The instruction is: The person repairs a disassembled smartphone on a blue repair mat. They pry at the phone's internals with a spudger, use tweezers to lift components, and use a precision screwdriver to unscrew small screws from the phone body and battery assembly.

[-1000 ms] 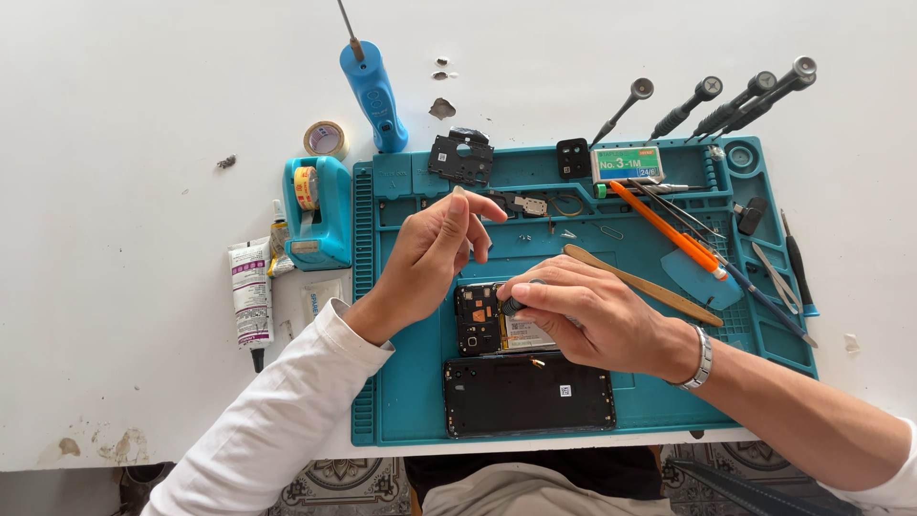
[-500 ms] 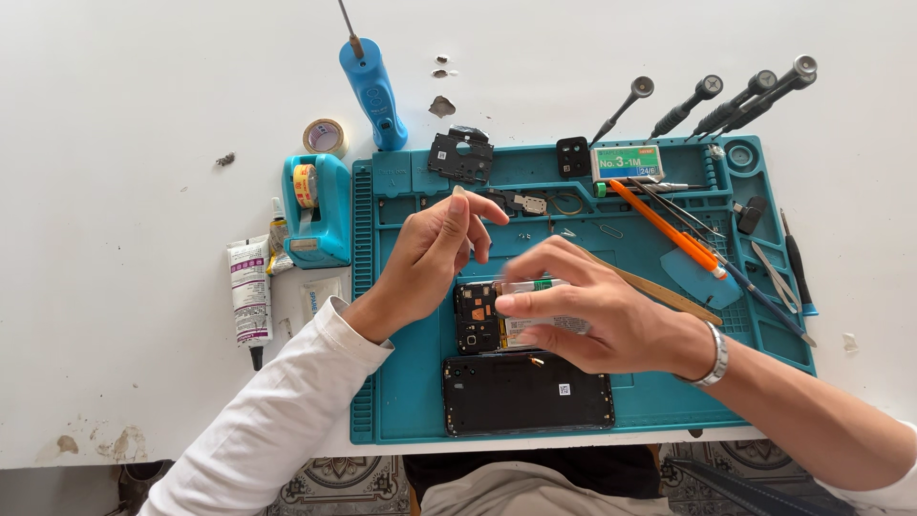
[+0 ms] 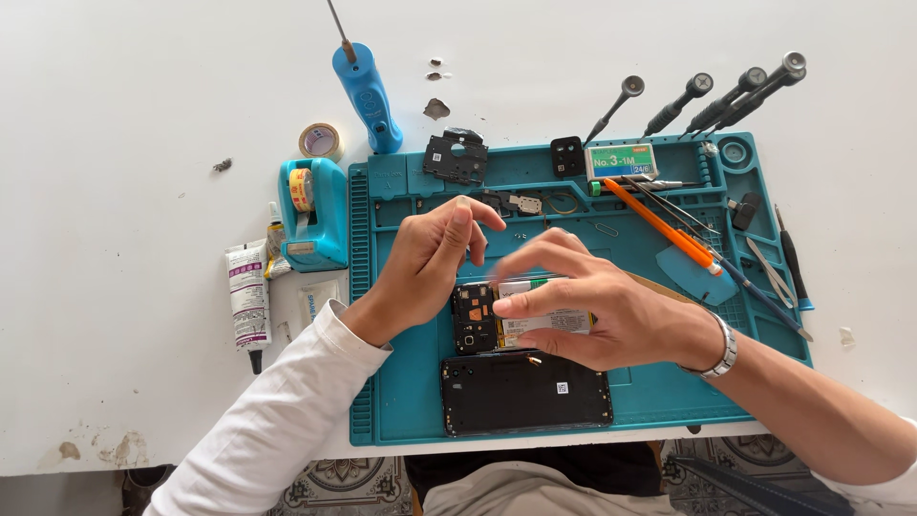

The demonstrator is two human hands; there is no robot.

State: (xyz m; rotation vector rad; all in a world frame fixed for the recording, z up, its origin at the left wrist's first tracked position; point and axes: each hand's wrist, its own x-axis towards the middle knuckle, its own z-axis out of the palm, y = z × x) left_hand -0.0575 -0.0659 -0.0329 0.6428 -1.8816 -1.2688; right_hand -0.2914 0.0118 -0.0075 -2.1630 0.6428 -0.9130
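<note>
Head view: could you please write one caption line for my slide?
Both hands, left hand and right hand, work over an opened phone on a teal repair mat, screwdrivers alongside.

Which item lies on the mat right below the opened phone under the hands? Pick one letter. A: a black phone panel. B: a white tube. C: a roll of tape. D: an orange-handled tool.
A: a black phone panel lies flat on the teal mat, just below the opened phone that the right hand and left hand work over.
</note>
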